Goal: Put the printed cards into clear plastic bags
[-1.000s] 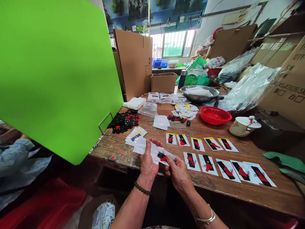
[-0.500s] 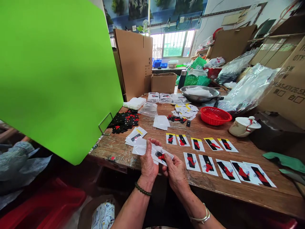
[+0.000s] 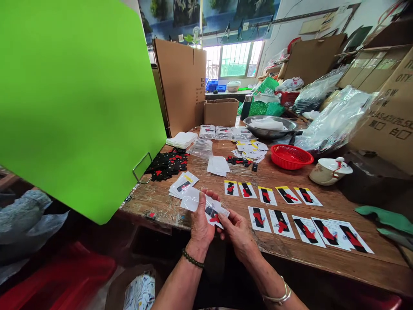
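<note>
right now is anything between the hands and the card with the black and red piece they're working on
Nothing visible. The left hand and right hand both already hold the card, with a clear bag pinched in the left hand beside it, above the near edge of the wooden table.

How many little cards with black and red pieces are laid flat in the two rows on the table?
10. Back row of five cards, from near the hands rightward; front row of five, closer to the table edge. Another is held in both hands, not counted.
</note>
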Demonstrator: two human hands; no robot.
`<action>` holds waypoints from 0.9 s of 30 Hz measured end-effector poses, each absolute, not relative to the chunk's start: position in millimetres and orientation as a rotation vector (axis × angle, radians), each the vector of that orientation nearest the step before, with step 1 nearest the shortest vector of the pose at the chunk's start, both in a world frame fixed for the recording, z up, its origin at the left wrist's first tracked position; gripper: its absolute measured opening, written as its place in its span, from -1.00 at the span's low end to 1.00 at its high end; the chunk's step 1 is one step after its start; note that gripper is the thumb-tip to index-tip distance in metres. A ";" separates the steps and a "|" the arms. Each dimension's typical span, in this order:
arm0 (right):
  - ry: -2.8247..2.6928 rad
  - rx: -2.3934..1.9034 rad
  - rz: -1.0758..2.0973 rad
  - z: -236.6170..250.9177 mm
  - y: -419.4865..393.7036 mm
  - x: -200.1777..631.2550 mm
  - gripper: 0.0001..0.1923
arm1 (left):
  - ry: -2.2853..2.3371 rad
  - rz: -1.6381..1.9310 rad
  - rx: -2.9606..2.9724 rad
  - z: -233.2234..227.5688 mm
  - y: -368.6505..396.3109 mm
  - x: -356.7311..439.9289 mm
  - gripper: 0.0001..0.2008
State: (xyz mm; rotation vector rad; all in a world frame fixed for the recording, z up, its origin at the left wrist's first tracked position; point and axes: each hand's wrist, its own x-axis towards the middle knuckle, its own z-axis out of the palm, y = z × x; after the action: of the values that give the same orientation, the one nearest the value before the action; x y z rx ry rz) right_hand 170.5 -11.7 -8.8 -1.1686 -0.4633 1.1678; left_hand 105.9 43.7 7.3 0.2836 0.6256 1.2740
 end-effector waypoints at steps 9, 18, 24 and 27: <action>-0.393 -1.136 1.165 -11.7 -9.0 178.9 -0.43 | 0.593 1.201 0.319 2.0 37.2 108.4 -0.65; -0.391 -1.120 1.132 -7.6 -2.4 180.1 -0.39 | 0.572 1.140 0.301 2.3 34.0 107.4 -0.69; -0.456 -1.160 1.299 -9.6 -5.2 182.2 -0.40 | 0.580 1.121 0.320 -0.1 35.8 104.7 -0.68; -0.408 -1.131 1.290 -11.6 -3.6 186.8 -0.46 | 0.565 1.114 0.310 0.6 35.5 101.9 -0.65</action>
State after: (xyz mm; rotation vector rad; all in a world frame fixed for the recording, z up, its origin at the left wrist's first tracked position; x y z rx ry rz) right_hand 186.8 -3.6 -11.6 -1.1313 -0.4084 1.2899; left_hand 101.9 35.5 0.6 0.3101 0.5653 1.1135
